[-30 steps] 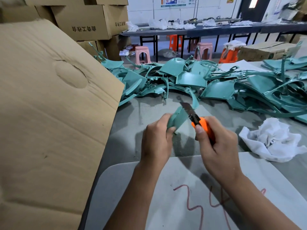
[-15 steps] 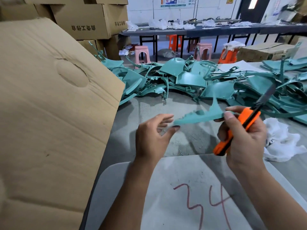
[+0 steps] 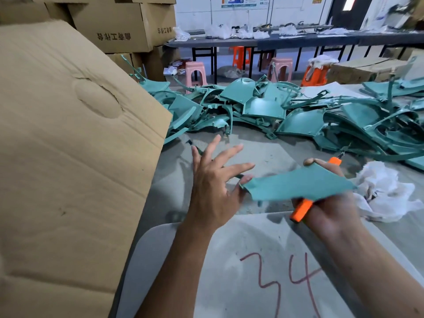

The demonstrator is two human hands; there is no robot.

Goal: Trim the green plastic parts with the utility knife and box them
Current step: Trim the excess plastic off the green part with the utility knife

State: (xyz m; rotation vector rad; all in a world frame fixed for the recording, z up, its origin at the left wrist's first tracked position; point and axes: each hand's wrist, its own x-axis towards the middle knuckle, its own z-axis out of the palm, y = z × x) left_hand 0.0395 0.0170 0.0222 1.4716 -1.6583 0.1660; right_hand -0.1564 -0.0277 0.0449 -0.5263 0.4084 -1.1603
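The green plastic part, a flat curved wedge, hangs in the air just above the grey table, between the two hands and in front of the pale board marked "34" in red. Beyond the part, a long heap of untrimmed green parts sprawls across the far side of the table. To the right of the part lies a crumpled white rag. To its left, a big cardboard flap leans in over the table edge. Farther back than the heap stand stacked cardboard boxes, pink and orange stools and a long dark bench strewn with white bags.

The right hand has its fingers curled around both the part's wide end and the orange utility knife (the knife body runs under the part, its tip poking out past the thumb). The left hand is spread wide, its fingers straight and fanned; only the thumb tip touches the narrow left end of the part, and it grips nothing.
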